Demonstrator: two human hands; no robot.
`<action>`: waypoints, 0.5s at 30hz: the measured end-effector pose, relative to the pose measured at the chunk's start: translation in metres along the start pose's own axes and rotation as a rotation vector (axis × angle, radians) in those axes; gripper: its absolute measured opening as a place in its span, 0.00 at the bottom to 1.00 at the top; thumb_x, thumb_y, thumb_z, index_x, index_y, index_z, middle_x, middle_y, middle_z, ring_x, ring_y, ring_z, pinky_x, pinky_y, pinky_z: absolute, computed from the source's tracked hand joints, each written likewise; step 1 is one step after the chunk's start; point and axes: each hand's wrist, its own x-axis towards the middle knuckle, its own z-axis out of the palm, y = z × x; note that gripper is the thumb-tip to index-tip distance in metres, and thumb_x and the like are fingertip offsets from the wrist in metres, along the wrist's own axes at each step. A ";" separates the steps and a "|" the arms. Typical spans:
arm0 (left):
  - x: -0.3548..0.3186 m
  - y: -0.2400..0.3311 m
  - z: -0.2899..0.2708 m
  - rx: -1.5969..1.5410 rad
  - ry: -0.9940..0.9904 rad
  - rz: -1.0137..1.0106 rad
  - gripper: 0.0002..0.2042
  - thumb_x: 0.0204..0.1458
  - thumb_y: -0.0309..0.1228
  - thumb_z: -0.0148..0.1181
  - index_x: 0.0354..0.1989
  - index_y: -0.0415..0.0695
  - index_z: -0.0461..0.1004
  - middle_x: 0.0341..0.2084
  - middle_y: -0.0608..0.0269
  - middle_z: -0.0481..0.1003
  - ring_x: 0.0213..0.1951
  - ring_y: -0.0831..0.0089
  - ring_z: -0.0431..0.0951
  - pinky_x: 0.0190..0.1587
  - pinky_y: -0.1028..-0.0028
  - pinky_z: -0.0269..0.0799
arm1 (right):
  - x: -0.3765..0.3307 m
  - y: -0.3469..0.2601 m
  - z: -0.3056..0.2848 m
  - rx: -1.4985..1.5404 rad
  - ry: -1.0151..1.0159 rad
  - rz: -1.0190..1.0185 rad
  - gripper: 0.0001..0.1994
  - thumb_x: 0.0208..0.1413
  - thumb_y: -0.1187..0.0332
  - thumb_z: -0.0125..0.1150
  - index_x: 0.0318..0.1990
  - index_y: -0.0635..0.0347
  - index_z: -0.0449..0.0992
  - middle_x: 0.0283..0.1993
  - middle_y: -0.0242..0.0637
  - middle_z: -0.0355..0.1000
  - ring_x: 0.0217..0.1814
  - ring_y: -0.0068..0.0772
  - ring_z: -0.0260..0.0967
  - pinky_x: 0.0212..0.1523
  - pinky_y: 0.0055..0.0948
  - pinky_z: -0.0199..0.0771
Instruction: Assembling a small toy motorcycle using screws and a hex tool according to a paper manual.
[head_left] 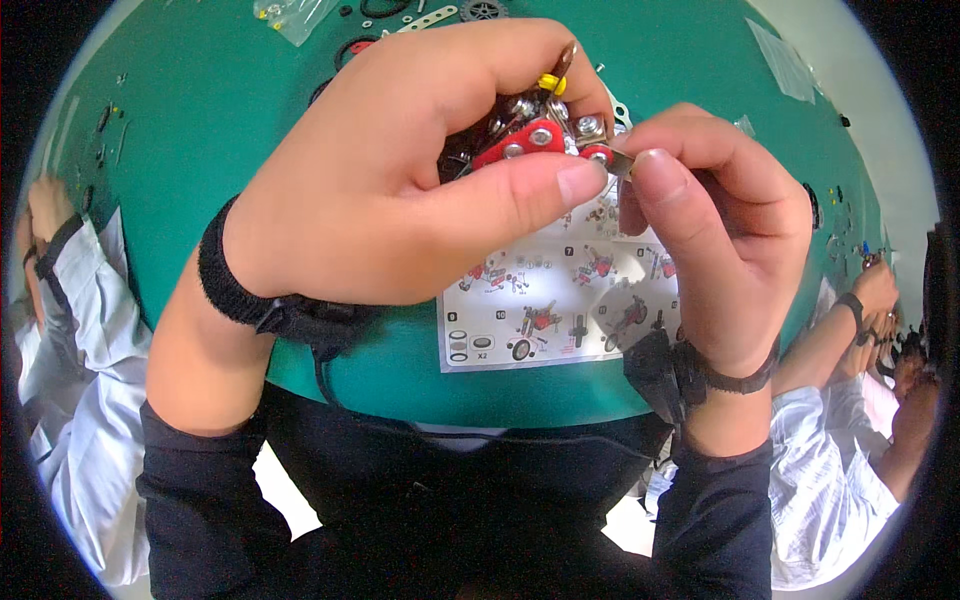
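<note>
Red metal strips with shiny bolts make the small model (535, 135) that the person holds up above the green table (200, 110), close to the face and over the printed instruction sheet (560, 300). The left hand (390, 170) is wrapped around the model from the left, its fingers curled over the top and the thumb stretched flat under the red strip, so the model sits firmly clamped in this hand. The right hand (710, 230) is closed too: thumb and forefinger are pressed together on a thin metal tool (620, 163), which looks like a small spanner or driver, and its tip meets a nut at the right end of the red strip. I cannot tell the exact kind of the tool, because the fingers hide most of it. In my judgement, this fastening goes well when the left hand keeps the model still and the thumb supports the strip just behind the nut, while the right hand turns the tool in short moves and keeps it square on the nut so it does not slip. A yellow piece (550, 83) sticks out at the top of the model. Loose parts and a clear bag (290, 15) lie at the far edge of the table, and other people's sleeves show at both sides.
</note>
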 end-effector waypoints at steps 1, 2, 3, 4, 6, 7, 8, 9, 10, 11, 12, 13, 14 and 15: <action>0.001 0.000 -0.001 -0.019 -0.023 -0.005 0.13 0.52 0.32 0.62 0.41 0.38 0.72 0.33 0.67 0.73 0.36 0.81 0.70 0.40 0.81 0.65 | 0.000 0.000 -0.001 -0.012 -0.013 -0.020 0.05 0.53 0.80 0.59 0.38 0.69 0.76 0.34 0.36 0.72 0.34 0.23 0.67 0.37 0.19 0.64; 0.001 0.001 -0.001 -0.018 -0.023 -0.003 0.13 0.52 0.32 0.62 0.41 0.38 0.72 0.33 0.67 0.73 0.36 0.81 0.70 0.40 0.81 0.65 | 0.001 0.002 -0.003 -0.013 -0.012 -0.021 0.05 0.53 0.80 0.59 0.38 0.69 0.76 0.34 0.36 0.72 0.34 0.23 0.67 0.37 0.19 0.64; 0.001 0.001 -0.001 -0.042 -0.018 -0.007 0.13 0.52 0.32 0.62 0.41 0.38 0.71 0.33 0.67 0.72 0.36 0.81 0.70 0.40 0.81 0.64 | 0.002 0.004 -0.005 -0.077 -0.032 -0.103 0.06 0.53 0.81 0.59 0.38 0.70 0.76 0.35 0.36 0.72 0.35 0.23 0.67 0.38 0.20 0.65; 0.000 0.000 -0.001 -0.062 -0.010 -0.014 0.12 0.53 0.32 0.61 0.41 0.38 0.71 0.33 0.67 0.72 0.36 0.81 0.70 0.40 0.81 0.64 | 0.004 0.006 -0.005 -0.139 -0.055 -0.187 0.06 0.52 0.82 0.59 0.38 0.70 0.76 0.35 0.36 0.72 0.36 0.23 0.67 0.38 0.20 0.65; -0.001 -0.001 -0.001 -0.051 -0.007 0.019 0.12 0.53 0.31 0.61 0.41 0.38 0.71 0.32 0.67 0.72 0.36 0.81 0.69 0.39 0.81 0.64 | 0.005 0.008 -0.004 -0.163 -0.060 -0.218 0.06 0.52 0.82 0.59 0.38 0.70 0.76 0.36 0.36 0.72 0.37 0.23 0.67 0.39 0.20 0.65; -0.001 -0.002 0.000 -0.045 -0.008 0.053 0.12 0.53 0.31 0.61 0.41 0.38 0.71 0.32 0.67 0.72 0.36 0.82 0.69 0.39 0.81 0.64 | 0.005 0.009 -0.004 -0.192 -0.061 -0.244 0.07 0.51 0.83 0.59 0.38 0.70 0.76 0.36 0.36 0.73 0.38 0.23 0.67 0.39 0.19 0.65; -0.002 -0.002 0.000 -0.044 -0.006 0.052 0.12 0.53 0.31 0.61 0.41 0.38 0.71 0.32 0.67 0.72 0.36 0.82 0.69 0.39 0.81 0.64 | 0.005 0.009 -0.004 -0.191 -0.063 -0.244 0.07 0.51 0.83 0.59 0.38 0.70 0.76 0.36 0.36 0.73 0.38 0.23 0.67 0.39 0.19 0.65; -0.002 -0.001 0.000 -0.029 -0.016 0.046 0.12 0.53 0.30 0.61 0.41 0.37 0.71 0.32 0.67 0.72 0.35 0.82 0.69 0.39 0.81 0.64 | 0.004 0.009 -0.003 -0.190 -0.064 -0.240 0.07 0.51 0.83 0.59 0.38 0.70 0.76 0.36 0.36 0.73 0.37 0.23 0.67 0.39 0.19 0.65; -0.001 -0.001 0.000 -0.020 -0.031 0.046 0.11 0.53 0.30 0.61 0.41 0.37 0.71 0.32 0.67 0.72 0.35 0.81 0.69 0.38 0.81 0.64 | 0.004 0.009 -0.004 -0.195 -0.060 -0.233 0.07 0.51 0.83 0.59 0.38 0.71 0.76 0.36 0.37 0.73 0.37 0.23 0.67 0.39 0.19 0.65; 0.000 -0.001 0.000 -0.024 -0.033 0.048 0.11 0.53 0.30 0.61 0.41 0.37 0.71 0.32 0.67 0.72 0.35 0.81 0.69 0.38 0.81 0.64 | 0.003 0.008 -0.003 -0.199 -0.058 -0.231 0.07 0.51 0.83 0.59 0.38 0.71 0.76 0.36 0.37 0.73 0.37 0.23 0.67 0.39 0.19 0.65; 0.001 -0.001 0.000 -0.023 -0.043 0.051 0.11 0.53 0.30 0.61 0.41 0.37 0.71 0.31 0.67 0.72 0.34 0.82 0.70 0.38 0.81 0.64 | 0.003 0.005 -0.002 -0.190 -0.033 -0.189 0.06 0.51 0.82 0.60 0.38 0.70 0.76 0.36 0.36 0.73 0.35 0.22 0.68 0.38 0.19 0.66; 0.001 -0.001 0.000 -0.018 -0.053 0.050 0.11 0.53 0.30 0.60 0.41 0.37 0.72 0.31 0.67 0.72 0.34 0.82 0.70 0.37 0.81 0.64 | 0.002 0.004 0.000 -0.177 -0.010 -0.147 0.06 0.52 0.81 0.61 0.38 0.70 0.76 0.35 0.36 0.74 0.34 0.21 0.68 0.36 0.18 0.66; 0.001 -0.002 0.000 -0.019 -0.054 0.047 0.11 0.53 0.30 0.60 0.41 0.37 0.72 0.31 0.67 0.72 0.34 0.82 0.70 0.37 0.81 0.64 | 0.002 0.005 0.001 -0.176 -0.010 -0.144 0.06 0.52 0.81 0.61 0.38 0.70 0.76 0.35 0.36 0.74 0.34 0.21 0.68 0.36 0.18 0.66; 0.001 -0.003 0.001 0.016 -0.047 0.042 0.10 0.54 0.30 0.60 0.41 0.37 0.72 0.30 0.67 0.72 0.33 0.82 0.70 0.37 0.81 0.64 | 0.002 0.006 0.001 -0.162 0.000 -0.113 0.06 0.52 0.80 0.62 0.38 0.70 0.76 0.34 0.35 0.74 0.32 0.20 0.68 0.33 0.18 0.67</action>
